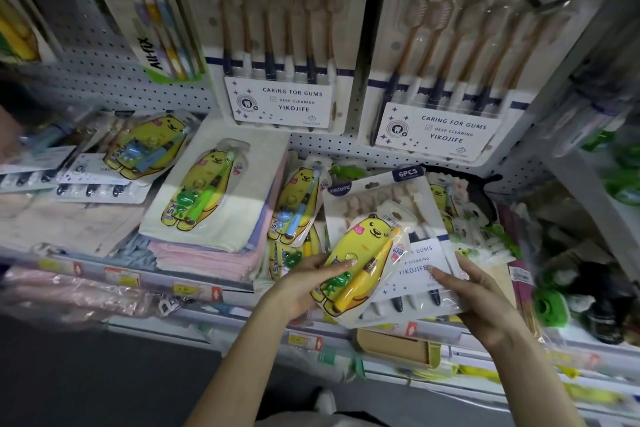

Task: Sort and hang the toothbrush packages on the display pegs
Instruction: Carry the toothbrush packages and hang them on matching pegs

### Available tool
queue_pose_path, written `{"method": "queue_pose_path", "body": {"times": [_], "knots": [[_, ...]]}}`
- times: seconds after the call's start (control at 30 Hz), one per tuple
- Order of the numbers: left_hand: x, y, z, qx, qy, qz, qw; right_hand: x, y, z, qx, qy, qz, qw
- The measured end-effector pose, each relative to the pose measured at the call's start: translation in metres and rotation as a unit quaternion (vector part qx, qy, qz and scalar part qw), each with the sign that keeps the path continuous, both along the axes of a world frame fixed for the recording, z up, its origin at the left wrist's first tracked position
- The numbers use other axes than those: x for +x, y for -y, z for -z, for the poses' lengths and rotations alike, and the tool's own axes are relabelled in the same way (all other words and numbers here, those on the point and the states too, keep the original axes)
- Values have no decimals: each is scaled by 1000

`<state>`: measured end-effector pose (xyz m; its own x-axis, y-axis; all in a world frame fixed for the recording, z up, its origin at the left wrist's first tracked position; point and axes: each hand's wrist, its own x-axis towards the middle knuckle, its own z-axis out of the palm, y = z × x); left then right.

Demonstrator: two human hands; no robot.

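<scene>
Pegboard: two six-packs; left hand, right hand hold two packages.

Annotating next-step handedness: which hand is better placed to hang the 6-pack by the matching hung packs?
Right, likely: the right hand grips the 6-pack, just below a matching hung Yikojife pack; the left hand holds the yellow bear pack.

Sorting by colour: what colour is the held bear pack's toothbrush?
Yellow toothbrush in bear pack; head view.

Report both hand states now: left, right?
Left hand: grips the yellow bear toothbrush package, thumb on top.
Right hand: grips the YIKOJIFE six-piece package at its lower right edge.
</scene>
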<state>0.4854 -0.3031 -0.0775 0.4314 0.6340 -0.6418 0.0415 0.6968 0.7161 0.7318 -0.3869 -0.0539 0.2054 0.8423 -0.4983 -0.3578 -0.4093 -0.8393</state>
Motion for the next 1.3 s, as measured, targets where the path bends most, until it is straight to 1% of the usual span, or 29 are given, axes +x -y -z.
{"method": "queue_pose_path", "body": {"times": [0.1, 0.2, 0.3, 0.37, 0.43, 0.53, 0.67, 0.73, 0.87, 0.97, 1.1, 1.3], "knots": [[-5, 3, 5, -16, 3, 11, 1000, 5, 1, 0, -2, -16, 21, 1000], [-10, 3, 13, -20, 1, -21, 1000, 8, 2, 0, -5, -23, 33, 999], [-17, 5, 10, -29, -1, -29, 999, 7, 5, 0, -12, -37, 42, 998], [-22, 11, 3, -20, 15, -38, 999, 6, 7, 0, -19, -36, 45, 998], [-30, 13, -1, -6, 12, -48, 999, 5, 7, 1, -24, -33, 50, 998], [-45, 9, 1, -14, -13, -92, 996, 3, 9, 3, -31, -27, 53, 998], [-56, 2, -7, 8, 11, -141, 990, 0, 9, 3, -29, -14, 56, 998], [-59, 1, -8, 26, 10, -166, 986, 0, 9, 3, -16, -23, 55, 998], [-62, 1, -16, 20, 46, -174, 983, -2, 11, 1, 11, -21, 24, 999], [-63, 4, -19, -1, 85, -177, 980, -1, 17, -1, 53, 12, -6, 999], [-71, 8, -17, -31, 96, -200, 975, 6, 25, -1, 110, 59, -24, 992], [-78, 8, -35, 18, 115, -219, 969, 22, 32, -2, 152, 112, -44, 981]]}}
